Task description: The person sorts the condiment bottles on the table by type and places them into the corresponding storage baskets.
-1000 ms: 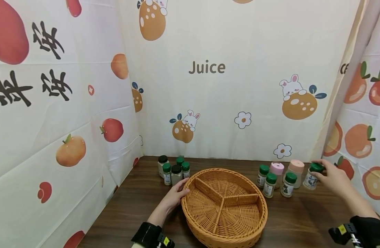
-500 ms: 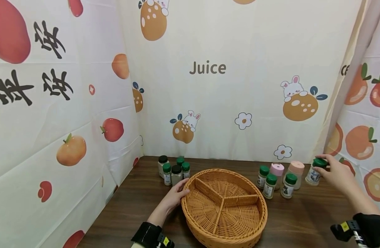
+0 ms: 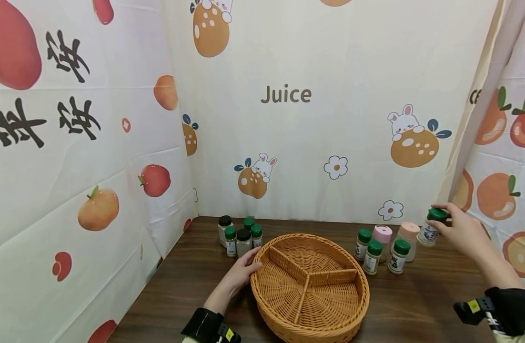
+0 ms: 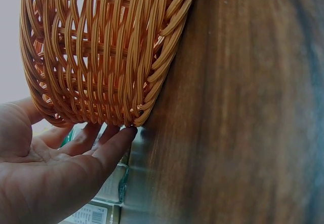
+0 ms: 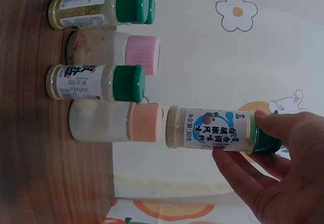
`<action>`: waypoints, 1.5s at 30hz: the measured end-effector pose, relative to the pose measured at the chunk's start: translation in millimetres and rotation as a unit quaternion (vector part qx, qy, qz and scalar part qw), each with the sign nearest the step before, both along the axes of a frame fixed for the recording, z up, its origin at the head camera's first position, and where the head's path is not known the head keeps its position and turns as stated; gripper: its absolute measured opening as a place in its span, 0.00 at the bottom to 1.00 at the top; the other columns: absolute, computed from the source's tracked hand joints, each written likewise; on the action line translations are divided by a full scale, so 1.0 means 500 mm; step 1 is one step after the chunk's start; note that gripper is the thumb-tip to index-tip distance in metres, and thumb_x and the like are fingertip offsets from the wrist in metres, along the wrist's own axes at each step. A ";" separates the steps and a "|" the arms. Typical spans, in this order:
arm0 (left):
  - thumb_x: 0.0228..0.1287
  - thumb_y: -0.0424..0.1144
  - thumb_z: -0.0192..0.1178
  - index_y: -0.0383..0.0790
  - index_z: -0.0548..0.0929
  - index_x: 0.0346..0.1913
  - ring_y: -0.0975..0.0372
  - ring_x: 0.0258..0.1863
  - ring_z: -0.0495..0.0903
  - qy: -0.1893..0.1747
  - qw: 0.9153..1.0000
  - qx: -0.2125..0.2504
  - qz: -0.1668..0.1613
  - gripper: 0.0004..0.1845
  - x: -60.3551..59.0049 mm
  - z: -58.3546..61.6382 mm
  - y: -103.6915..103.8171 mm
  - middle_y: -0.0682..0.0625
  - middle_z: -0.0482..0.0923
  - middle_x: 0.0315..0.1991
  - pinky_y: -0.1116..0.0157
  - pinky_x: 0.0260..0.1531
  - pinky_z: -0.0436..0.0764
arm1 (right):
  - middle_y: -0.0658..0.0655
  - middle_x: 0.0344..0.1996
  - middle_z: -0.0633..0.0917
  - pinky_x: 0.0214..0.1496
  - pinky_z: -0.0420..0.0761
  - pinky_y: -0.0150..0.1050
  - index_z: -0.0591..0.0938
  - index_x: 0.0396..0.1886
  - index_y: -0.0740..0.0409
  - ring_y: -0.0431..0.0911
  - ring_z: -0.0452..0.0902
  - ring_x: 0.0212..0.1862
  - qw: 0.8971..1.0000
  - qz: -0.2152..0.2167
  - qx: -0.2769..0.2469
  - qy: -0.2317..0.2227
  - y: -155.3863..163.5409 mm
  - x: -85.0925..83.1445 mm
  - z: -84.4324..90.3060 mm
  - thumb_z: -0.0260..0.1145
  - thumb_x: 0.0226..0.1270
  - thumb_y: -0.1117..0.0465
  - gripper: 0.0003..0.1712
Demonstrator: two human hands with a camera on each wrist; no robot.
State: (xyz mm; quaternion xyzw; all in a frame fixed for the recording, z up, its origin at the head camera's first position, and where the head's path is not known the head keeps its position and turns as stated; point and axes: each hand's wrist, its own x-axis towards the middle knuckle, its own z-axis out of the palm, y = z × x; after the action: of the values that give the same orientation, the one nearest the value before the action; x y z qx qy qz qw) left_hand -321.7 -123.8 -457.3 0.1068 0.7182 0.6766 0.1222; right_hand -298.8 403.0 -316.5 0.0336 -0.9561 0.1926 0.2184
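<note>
Now the right hand (image 3: 461, 231) has lifted the spice bottle (image 3: 430, 227) clear of the table (image 3: 417, 305); a second ago that bottle stood on the wood at the right end of the row, and half a second ago it was just rising; it hangs in the air at the far right, above and beyond the peach-capped jar (image 3: 408, 238), with fingers and thumb curled round its green cap. Meanwhile the left hand (image 3: 241, 274) has not moved; it rests with straight, relaxed fingers against the left outer wall of the wicker basket (image 3: 357, 305), holding nothing.

From the head view the basket shows its three compartments, all without contents, and a cluster of small bottles (image 3: 241, 236) at its far left; the right wrist view shows none of that, but it shows the lifted bottle's base free of the table and level with the cap of the peach-capped jar (image 5: 111, 121), just beside it; it also shows the pink-capped jar (image 5: 116, 49) and green-capped bottles (image 5: 96, 82) standing on the wood. The left wrist view alone shows the fingertips (image 4: 119, 138) touching the basket's lower weave (image 4: 101, 57) where it meets the table.

As for writing, "Juice" (image 3: 286, 94) is printed on the back curtain, and large black Chinese characters (image 3: 69, 55) on the left one; the held bottle's label (image 5: 210, 129) carries blue Chinese characters and "30", the rest too small to read.
</note>
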 end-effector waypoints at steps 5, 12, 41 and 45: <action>0.77 0.30 0.47 0.35 0.55 0.78 0.38 0.69 0.68 0.002 1.000 0.000 0.000 0.30 -0.001 0.000 -0.001 0.28 0.56 0.74 0.51 0.54 0.83 | 0.83 0.46 0.77 0.37 0.82 0.62 0.68 0.61 0.74 0.76 0.76 0.46 1.000 0.015 0.000 0.016 -0.014 -0.007 0.004 0.66 0.70 0.58 0.30; 0.78 0.30 0.46 0.33 0.53 0.78 0.36 0.68 0.68 0.011 1.000 0.003 -0.007 0.30 0.001 0.000 -0.002 0.27 0.55 0.74 0.49 0.54 0.83 | 0.82 0.48 0.77 0.37 0.83 0.62 0.69 0.62 0.73 0.77 0.77 0.48 0.999 0.038 -0.007 0.022 -0.044 -0.011 0.006 0.65 0.71 0.60 0.28; 0.77 0.30 0.49 0.34 0.56 0.78 0.38 0.70 0.66 0.008 1.000 0.003 -0.001 0.30 -0.002 0.000 0.001 0.28 0.55 0.75 0.52 0.56 0.82 | 0.79 0.49 0.78 0.39 0.85 0.58 0.68 0.64 0.72 0.74 0.78 0.49 0.996 0.085 -0.012 -0.003 -0.133 -0.028 0.019 0.65 0.71 0.60 0.29; 0.77 0.31 0.49 0.34 0.55 0.78 0.38 0.69 0.67 0.009 1.000 0.000 -0.002 0.31 0.001 0.000 0.001 0.28 0.56 0.74 0.52 0.55 0.83 | 0.78 0.50 0.79 0.41 0.84 0.59 0.68 0.63 0.72 0.73 0.78 0.49 0.995 0.094 -0.013 0.003 -0.145 -0.028 0.016 0.64 0.71 0.61 0.28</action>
State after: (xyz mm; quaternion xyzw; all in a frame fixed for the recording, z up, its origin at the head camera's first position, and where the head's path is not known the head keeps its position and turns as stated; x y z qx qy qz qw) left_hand -321.3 -123.1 -457.2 0.1139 0.7189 0.6757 0.1171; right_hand -313.0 330.6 -308.4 0.1212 -0.9454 0.2243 0.2031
